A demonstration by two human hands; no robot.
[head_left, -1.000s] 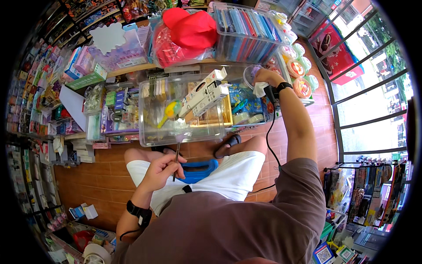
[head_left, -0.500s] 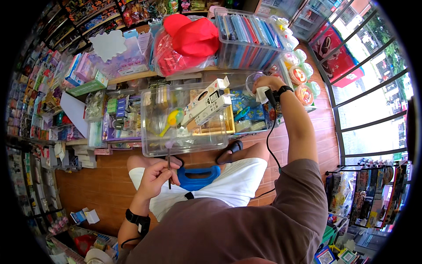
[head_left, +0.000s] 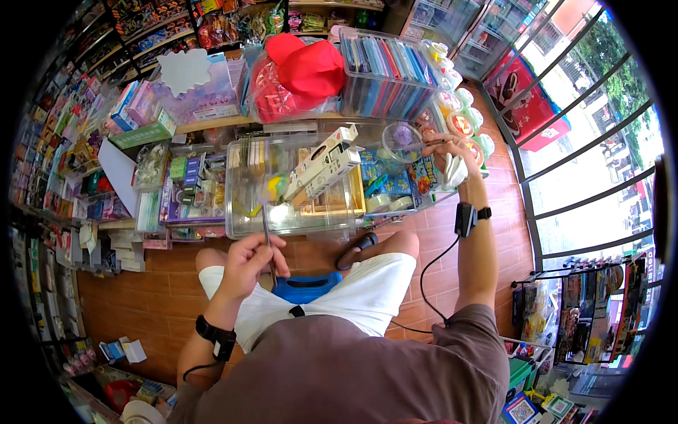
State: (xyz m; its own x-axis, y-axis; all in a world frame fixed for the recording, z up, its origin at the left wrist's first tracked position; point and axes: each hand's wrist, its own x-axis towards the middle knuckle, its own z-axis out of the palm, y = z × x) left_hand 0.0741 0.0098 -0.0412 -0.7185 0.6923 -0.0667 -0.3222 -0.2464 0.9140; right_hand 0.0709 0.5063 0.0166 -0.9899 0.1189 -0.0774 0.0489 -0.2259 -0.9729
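Observation:
My left hand (head_left: 248,263) is closed round a thin dark stick (head_left: 267,233), which stands upright over the front edge of a clear plastic bin lid (head_left: 247,230). Out to the right, my right hand (head_left: 449,150) grips a crumpled white cloth (head_left: 453,172) against its palm. Its fingertips reach beside a clear round tub (head_left: 401,143) with something purple inside; a small dark thing shows at the fingers, too small to name. On the lid rests a long white printed box (head_left: 321,168), next to a blurred yellow-green round-headed thing (head_left: 274,188).
A red cap (head_left: 307,71) on plastic-wrapped goods and a clear bin of folders (head_left: 388,74) stand at the back. Stacked round tubs (head_left: 460,126) line the right. Below, a blue stool (head_left: 307,286) shows between my legs. A black cable (head_left: 425,272) hangs from my right wrist.
My right hand has drawn back from the round tub and turned, showing the white cloth in its palm. My left hand has moved slightly up and left with the stick.

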